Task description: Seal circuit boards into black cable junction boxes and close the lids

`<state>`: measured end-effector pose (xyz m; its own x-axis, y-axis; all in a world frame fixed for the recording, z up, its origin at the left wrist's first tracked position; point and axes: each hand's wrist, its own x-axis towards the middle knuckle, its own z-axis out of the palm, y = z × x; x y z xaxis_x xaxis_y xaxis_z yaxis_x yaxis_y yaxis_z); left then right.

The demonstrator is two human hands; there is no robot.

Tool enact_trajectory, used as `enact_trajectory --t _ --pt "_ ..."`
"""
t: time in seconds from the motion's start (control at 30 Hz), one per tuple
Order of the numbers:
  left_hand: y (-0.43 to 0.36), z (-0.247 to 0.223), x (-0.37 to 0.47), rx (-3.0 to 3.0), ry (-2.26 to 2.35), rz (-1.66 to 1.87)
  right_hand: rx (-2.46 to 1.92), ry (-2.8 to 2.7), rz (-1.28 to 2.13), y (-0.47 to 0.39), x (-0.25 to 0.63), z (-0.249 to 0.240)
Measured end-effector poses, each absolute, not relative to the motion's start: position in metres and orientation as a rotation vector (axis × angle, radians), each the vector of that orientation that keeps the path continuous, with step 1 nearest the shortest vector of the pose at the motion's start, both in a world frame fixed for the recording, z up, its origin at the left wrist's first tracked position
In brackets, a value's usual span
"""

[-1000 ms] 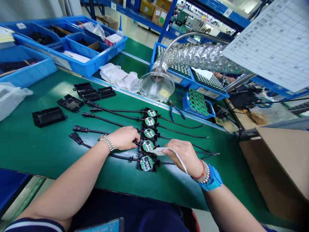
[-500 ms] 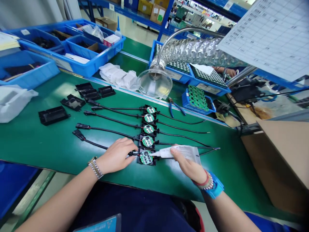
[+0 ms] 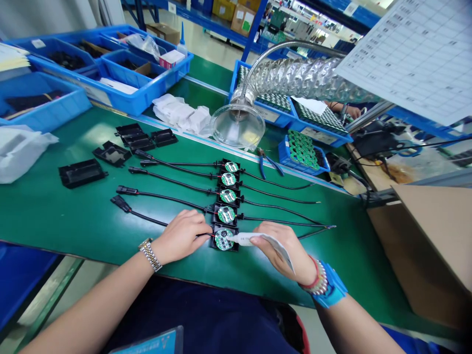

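Observation:
My right hand [image 3: 285,248] is wrapped round a white squeeze tube [image 3: 244,239]. The tube's nozzle points left and its tip touches, or hovers just over, the round green circuit board [image 3: 222,239] in the nearest black housing. With fingers closed, my left hand [image 3: 181,237] pinches the black cable [image 3: 149,219] at that housing's left side; the fingertips partly hide the grip. Beyond it, several more black housings stand in a column, each with a round board [image 3: 226,214] and cables leaving both sides. White material shows on the farther boards.
Loose black cases [image 3: 81,173] lie at the left. Behind the column are pliers [image 3: 262,164], a clear extraction hood [image 3: 238,127] and a small blue bin [image 3: 295,156] of boards. Blue parts trays [image 3: 136,101] stand at back left, a cardboard box [image 3: 416,255] at right. Another person's hand [image 3: 354,111] shows behind.
My right hand has rolled and closed further round the tube, which now shows its flat end edge-on. The nozzle tip has shifted slightly left over the board. My left hand stays nearly in place.

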<state>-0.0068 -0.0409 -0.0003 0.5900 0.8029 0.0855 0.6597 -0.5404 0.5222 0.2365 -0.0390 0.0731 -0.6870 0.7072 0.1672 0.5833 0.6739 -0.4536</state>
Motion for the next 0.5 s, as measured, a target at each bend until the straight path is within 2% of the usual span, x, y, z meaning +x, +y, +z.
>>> enact_trajectory --t 0.5 --pt "-0.041 -0.002 -0.007 2.356 1.166 0.422 -0.989 -2.695 0.34 -0.051 0.241 0.08"
